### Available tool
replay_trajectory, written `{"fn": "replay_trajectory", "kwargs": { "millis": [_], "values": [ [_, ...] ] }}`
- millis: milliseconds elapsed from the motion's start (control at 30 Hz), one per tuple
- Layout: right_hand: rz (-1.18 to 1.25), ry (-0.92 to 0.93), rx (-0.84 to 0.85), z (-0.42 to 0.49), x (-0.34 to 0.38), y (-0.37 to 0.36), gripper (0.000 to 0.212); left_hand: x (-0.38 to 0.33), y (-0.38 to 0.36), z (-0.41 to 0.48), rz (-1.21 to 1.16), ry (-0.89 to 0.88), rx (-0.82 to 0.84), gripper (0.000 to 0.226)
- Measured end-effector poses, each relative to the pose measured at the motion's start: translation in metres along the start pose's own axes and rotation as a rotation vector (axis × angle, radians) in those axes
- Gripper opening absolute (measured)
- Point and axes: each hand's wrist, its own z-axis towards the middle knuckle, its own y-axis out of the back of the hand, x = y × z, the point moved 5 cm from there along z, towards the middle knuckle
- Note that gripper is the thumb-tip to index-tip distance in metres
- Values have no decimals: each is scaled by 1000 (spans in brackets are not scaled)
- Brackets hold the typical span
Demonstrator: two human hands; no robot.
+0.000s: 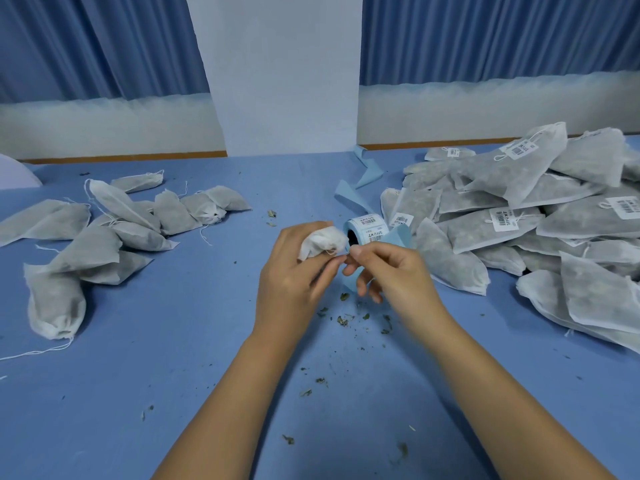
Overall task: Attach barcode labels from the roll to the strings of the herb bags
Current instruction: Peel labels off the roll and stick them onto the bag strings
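Observation:
My left hand [294, 271] grips the gathered white top of a herb bag [323, 241] above the middle of the blue table [173, 375]. My right hand [391, 268] pinches the bag's thin string right beside it, thumb against forefinger. Just behind both hands lies the roll of barcode labels [367, 230] on its side. Its blue backing strip [356, 199] trails away toward the wall, and another piece curls under my right hand. No label shows between my fingers.
A loose heap of unlabelled herb bags [104, 237] lies at the left. A bigger pile of labelled bags [519, 216] fills the right side. Herb crumbs [346, 320] are scattered below my hands. White wall and blue curtains stand behind the table.

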Motion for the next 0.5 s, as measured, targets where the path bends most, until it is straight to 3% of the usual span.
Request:
{"fn": "replay_trajectory", "kwargs": {
  "millis": [233, 367, 500],
  "values": [
    [176, -128, 16, 0, -5, 1, 30, -3, -2, -1, 11, 12, 30, 18],
    [185, -228, -78, 1, -12, 7, 25, 13, -2, 0, -273, 477, 106, 37],
    [187, -281, -281, 5, -14, 27, 21, 32, 7, -1, -403, 757, 87, 22]
  ]
}}
